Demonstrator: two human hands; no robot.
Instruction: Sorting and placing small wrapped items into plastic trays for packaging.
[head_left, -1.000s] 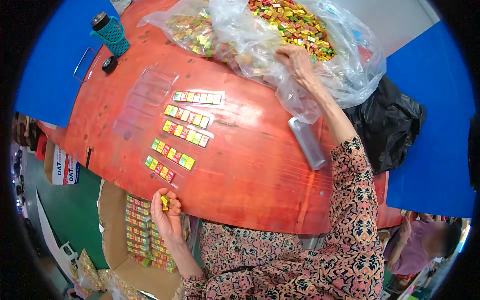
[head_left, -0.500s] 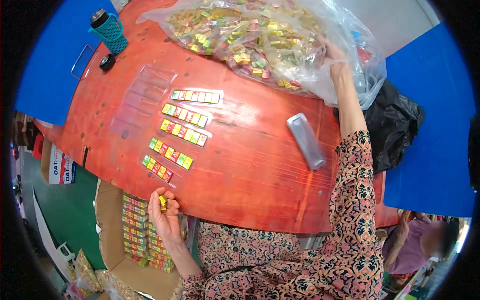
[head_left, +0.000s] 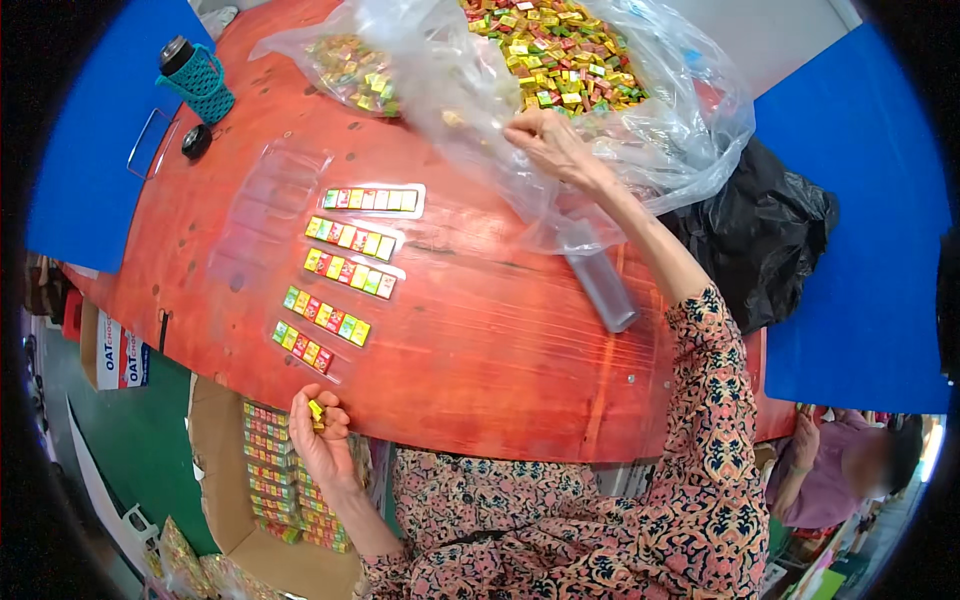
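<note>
A big clear plastic bag (head_left: 735, 130) of small wrapped sweets (head_left: 560, 55) lies at the far side of the red table. My right hand (head_left: 550, 145) has its fingers closed on the bag's loose film, and the heap of sweets shows uncovered behind it. Low on the left, near the table's front edge, my left hand (head_left: 322, 425) is half curled around yellow-wrapped sweets (head_left: 316, 412); how many is unclear. Just beyond it, slim clear trays (head_left: 421, 203) carry rows of coloured sweets. The row nearest this hand (head_left: 303, 346) is shorter than the others.
An empty-looking clear tray (head_left: 605, 290) lies partly under the bag film. More clear trays (head_left: 262, 215) rest at left, near a teal-sleeved bottle (head_left: 203, 95) and black lid (head_left: 196, 141). A cardboard box (head_left: 215, 450) of packed rows stands below. A black bag (head_left: 765, 240) is at right; a person (head_left: 830, 470) sits beyond.
My right hand has moved left with the bag's film, uncovering the heap of sweets. Film now drapes over the end of the right-hand tray. My left hand still holds its sweets.
</note>
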